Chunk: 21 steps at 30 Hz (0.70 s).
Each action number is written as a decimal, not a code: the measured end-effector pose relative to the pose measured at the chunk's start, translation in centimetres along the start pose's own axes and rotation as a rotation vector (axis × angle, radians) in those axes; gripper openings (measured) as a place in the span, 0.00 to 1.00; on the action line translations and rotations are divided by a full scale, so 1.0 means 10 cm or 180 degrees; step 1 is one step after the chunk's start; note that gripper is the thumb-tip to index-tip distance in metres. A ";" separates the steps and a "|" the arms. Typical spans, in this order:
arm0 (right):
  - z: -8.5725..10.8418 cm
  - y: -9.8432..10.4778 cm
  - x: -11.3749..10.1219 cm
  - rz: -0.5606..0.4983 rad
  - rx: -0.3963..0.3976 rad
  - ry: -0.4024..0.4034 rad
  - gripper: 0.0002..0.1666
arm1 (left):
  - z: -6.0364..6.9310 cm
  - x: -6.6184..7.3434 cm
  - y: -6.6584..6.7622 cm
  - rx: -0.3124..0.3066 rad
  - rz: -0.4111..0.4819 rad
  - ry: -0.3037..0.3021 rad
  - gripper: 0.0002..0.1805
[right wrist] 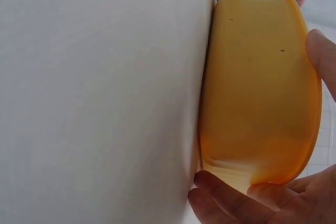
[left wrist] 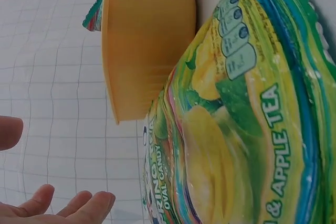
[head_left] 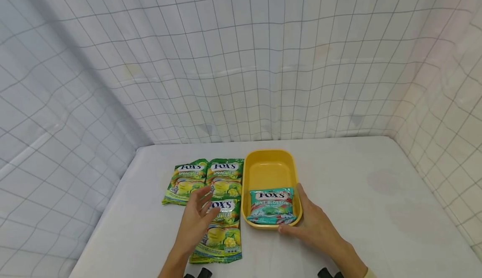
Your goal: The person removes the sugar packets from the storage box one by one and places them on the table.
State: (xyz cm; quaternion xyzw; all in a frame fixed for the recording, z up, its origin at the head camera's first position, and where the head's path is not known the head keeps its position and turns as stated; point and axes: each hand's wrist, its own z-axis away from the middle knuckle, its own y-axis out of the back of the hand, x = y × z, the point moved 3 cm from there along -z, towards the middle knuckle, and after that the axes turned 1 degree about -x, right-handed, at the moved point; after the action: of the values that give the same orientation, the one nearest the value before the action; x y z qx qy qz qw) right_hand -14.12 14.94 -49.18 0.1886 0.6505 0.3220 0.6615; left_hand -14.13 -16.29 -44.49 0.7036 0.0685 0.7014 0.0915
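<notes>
A yellow tray [head_left: 265, 173] stands on the white table, with a teal Mint Blossom candy packet [head_left: 273, 206] lying in its near half. My right hand [head_left: 320, 230] grips the tray's near right corner, thumb at the front rim and fingers along the right side; the right wrist view shows fingers [right wrist: 226, 198] around the yellow wall [right wrist: 257, 87]. Green Spring Tea packets lie left of the tray: one at back left [head_left: 185, 182], one beside the tray [head_left: 225, 177], and a stack in front [head_left: 222, 240]. My left hand [head_left: 192, 221] hovers over them, fingers relaxed, holding nothing.
White cloth [head_left: 361, 186] covers the table to the right of the tray. White netting with a grid pattern [head_left: 263, 60] hangs behind the table and along both sides. Black objects [head_left: 205, 273] show at the bottom edge of the head view.
</notes>
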 end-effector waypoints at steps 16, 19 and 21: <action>0.00 0.01 0.00 0.0007 -0.0016 0.0011 0.81 | -0.16 0.15 -0.36 -0.0353 0.0143 -0.0217 0.33; 0.01 0.00 0.00 -0.0018 -0.0018 0.0002 0.81 | -0.19 0.16 -0.44 -0.0394 0.0104 -0.0190 0.32; 0.01 -0.01 0.00 -0.0037 -0.0022 -0.0002 0.81 | -0.20 0.16 -0.49 -0.0404 0.0116 -0.0163 0.32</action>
State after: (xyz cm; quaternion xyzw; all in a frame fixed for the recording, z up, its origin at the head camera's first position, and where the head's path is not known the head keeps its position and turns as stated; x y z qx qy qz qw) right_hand -14.00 14.88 -49.25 0.1828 0.6502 0.3203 0.6643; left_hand -15.95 -11.13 -44.00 0.7152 0.0089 0.6876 0.1248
